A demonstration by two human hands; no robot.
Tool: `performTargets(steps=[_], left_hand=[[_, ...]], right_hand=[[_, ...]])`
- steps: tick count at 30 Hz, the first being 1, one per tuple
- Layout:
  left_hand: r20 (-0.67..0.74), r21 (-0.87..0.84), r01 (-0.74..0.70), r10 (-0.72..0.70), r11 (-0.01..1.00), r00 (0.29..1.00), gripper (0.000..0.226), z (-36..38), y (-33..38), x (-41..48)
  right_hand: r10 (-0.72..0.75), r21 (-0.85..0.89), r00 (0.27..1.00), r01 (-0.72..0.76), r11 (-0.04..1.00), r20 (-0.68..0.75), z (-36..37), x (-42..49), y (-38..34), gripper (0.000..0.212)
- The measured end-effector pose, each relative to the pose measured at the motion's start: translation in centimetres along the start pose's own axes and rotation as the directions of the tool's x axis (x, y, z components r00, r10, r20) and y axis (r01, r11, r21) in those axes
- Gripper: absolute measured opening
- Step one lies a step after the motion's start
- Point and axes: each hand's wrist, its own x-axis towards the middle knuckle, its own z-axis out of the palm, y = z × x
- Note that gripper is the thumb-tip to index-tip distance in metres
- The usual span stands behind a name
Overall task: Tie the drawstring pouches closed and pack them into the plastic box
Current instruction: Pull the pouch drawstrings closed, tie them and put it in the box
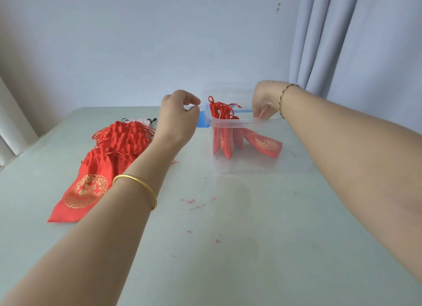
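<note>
Red satin drawstring pouches [228, 143], gold print unreadable, are stood in the clear plastic box [287, 159] near the far edge of the worktop [228, 248]. The grip of the left hand [179, 116] is pinched together, empty; that of the right hand [266, 102], at the rim, cannot be told.

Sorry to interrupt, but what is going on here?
A person is filling a clear plastic box. Several red pouches stand inside it; a pile waits on the table to the left. The left grip hovers by the box's blue latch, fingers curled; the right grip reaches down at the box's rim. Whether either holds anything is unclear.
</note>
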Motion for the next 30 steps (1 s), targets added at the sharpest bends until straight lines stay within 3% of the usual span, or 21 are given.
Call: performTargets(steps=[2, 5, 10, 12, 15, 18, 22, 30], left_hand=[[-0.033, 0.015, 0.019, -0.019, 1.0, 0.999, 0.017, -0.7, -0.2, -0.4], [-0.091, 0.022, 0.065, -0.063, 0.998, 0.994, 0.019, -1.8, -0.8, -1.6], [-0.19, 0.178, 0.161, -0.127, 0.971, 0.974, 0.029, -4.5, -2.7, -4.6], [-0.237, 0.292, 0.232, -0.165, 0.928, 0.957, 0.031, -6.2, -4.0, -6.1], [-0.318, 0.479, 0.355, -0.218, 0.803, 0.923, 0.031, -8.9, -6.2, -8.1], [-0.371, 0.508, 0.466, -0.304, 0.724, 0.877, 0.037, -10.6, -7.9, -9.3], [-0.336, 0.54, 0.544, -0.428, 0.642, 0.839, 0.051, -11.4, -9.7, -9.5], [-0.353, 0.507, 0.586, -0.468, 0.632, 0.81, 0.03, -12.6, -11.5, -9.5]], right_hand=[[0.037, 0.108, 0.999, -0.032, 0.994, -0.041, -0.2, -1.1, -0.1, 0.046], [0.009, 0.227, 0.977, 0.041, 0.973, -0.214, 0.1, -3.4, -2.6, 0.015], [-0.226, 0.193, 0.833, 0.365, 0.911, -0.505, 2.2, -7.6, -6.3, 0.032], [-0.305, 0.246, 0.789, 0.489, 0.836, -0.533, 4.6, -9.6, -7.9, 0.031], [-0.38, 0.332, 0.83, 0.523, 0.785, -0.409, 9.1, -11.7, -9.6, 0.026], [-0.417, 0.358, 0.877, 0.478, 0.802, -0.237, 13.2, -12.6, -9.9, 0.021], [-0.385, 0.449, 0.921, 0.37, 0.813, -0.061, 17.1, -12.3, -9.8, 0.015], [-0.407, 0.555, 0.913, 0.331, 0.763, 0.016, 19.2, -12.8, -9.8, 0.013]])
